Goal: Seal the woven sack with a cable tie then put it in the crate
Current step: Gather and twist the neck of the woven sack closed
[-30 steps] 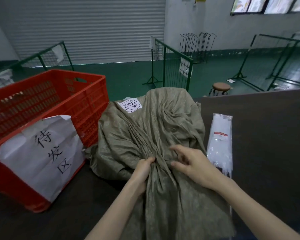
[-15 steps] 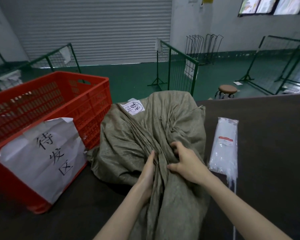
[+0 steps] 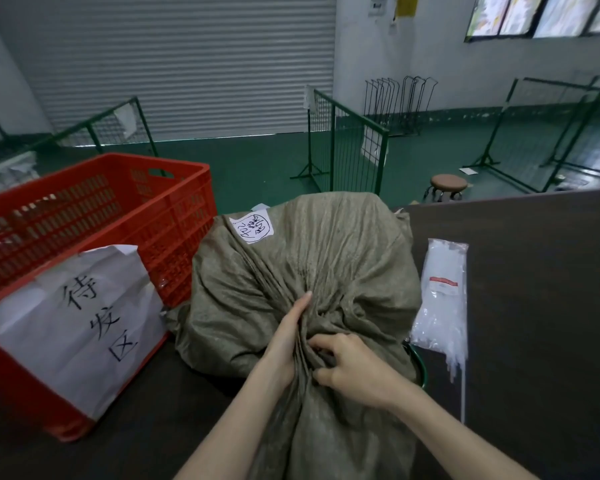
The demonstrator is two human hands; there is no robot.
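Observation:
A full olive-green woven sack (image 3: pixel 326 265) lies on the dark table (image 3: pixel 534 306), with a white label near its top. Its loose mouth is bunched toward me. My left hand (image 3: pixel 288 337) presses flat along the left side of the gathered neck. My right hand (image 3: pixel 354 368) is closed on the bunched fabric from the right. A clear bag of white cable ties (image 3: pixel 444 299) lies to the right of the sack. A red plastic crate (image 3: pixel 101 237) with a white paper sign stands on the left.
A thin green ring or cord (image 3: pixel 421 367) peeks out beside the sack's right edge. Beyond the table are green wire fence panels (image 3: pixel 347 147), a round stool (image 3: pixel 449 185) and a shut roller door.
My right hand has dropped lower and closed on the gathered neck. My left hand has slid up along the folds. The camera has tilted, so the scene sits a little higher.

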